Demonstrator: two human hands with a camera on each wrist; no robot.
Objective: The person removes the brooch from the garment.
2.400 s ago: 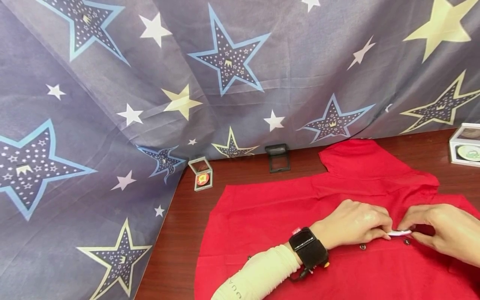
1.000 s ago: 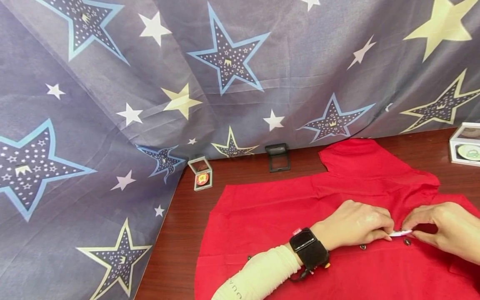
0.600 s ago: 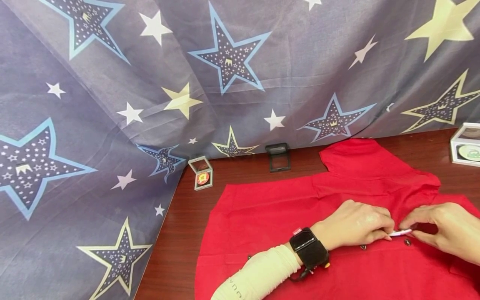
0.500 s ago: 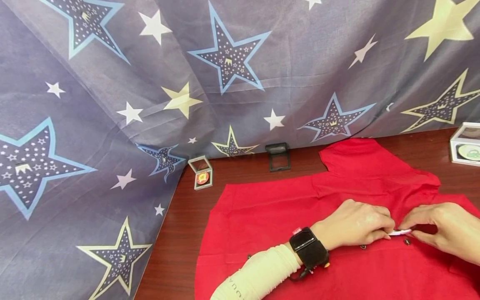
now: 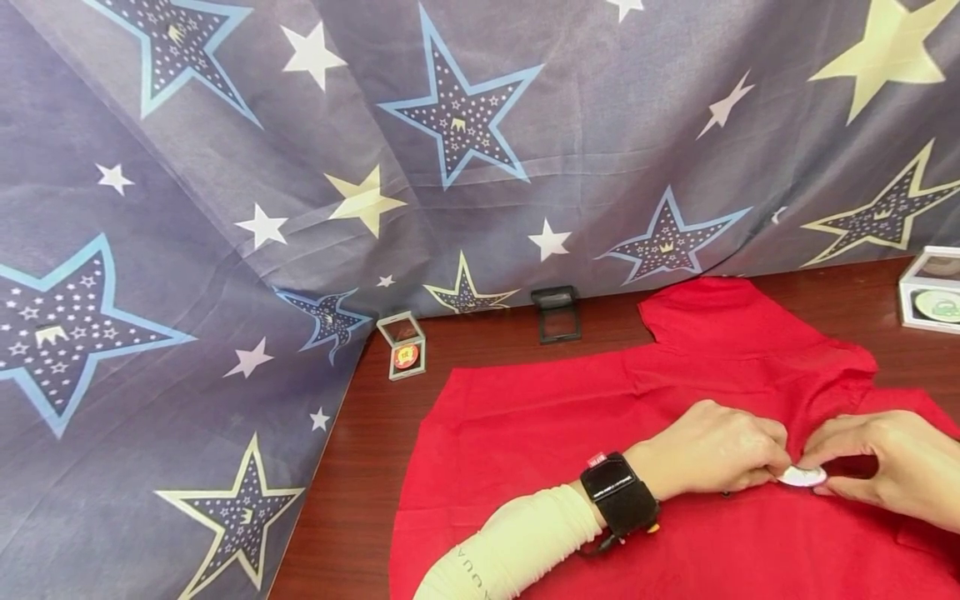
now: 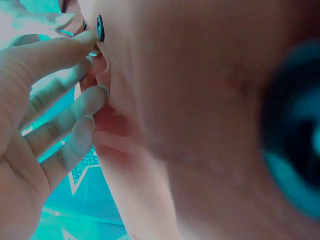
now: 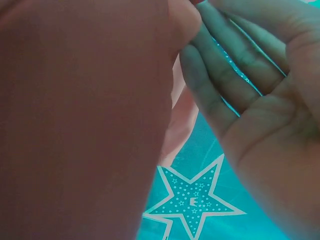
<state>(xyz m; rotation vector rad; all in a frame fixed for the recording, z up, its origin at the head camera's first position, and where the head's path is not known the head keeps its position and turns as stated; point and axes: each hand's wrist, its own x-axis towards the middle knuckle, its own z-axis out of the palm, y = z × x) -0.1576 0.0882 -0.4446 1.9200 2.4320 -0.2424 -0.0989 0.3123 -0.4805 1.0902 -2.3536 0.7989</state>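
Observation:
A red shirt [image 5: 570,417] lies spread flat on a dark wooden table [image 5: 360,467]. My left hand [image 5: 776,468], with a black wrist device and a cream sleeve, pinches the shirt's front edge. My right hand [image 5: 816,479] pinches the same spot from the other side, fingertips almost touching the left ones. Between the fingers a small white patch [image 5: 801,476] of the edge is turned up. In the left wrist view a dark button [image 6: 100,27] sits by my fingertips [image 6: 92,37] against blurred fabric. The right wrist view shows my palm [image 7: 270,125] next to the raised fabric [image 7: 85,115].
A grey-blue cloth with printed stars [image 5: 450,167] hangs behind and drapes down the left side. Along the table's far edge stand a small clear case with a red disc [image 5: 405,350] and a black frame [image 5: 557,315]. A white box with a green disc [image 5: 933,290] sits at the far right.
The white patch between the fingers has turned up and shows wider. My right fingers have closed in to the left over the button there. The shirt has stayed where it lay.

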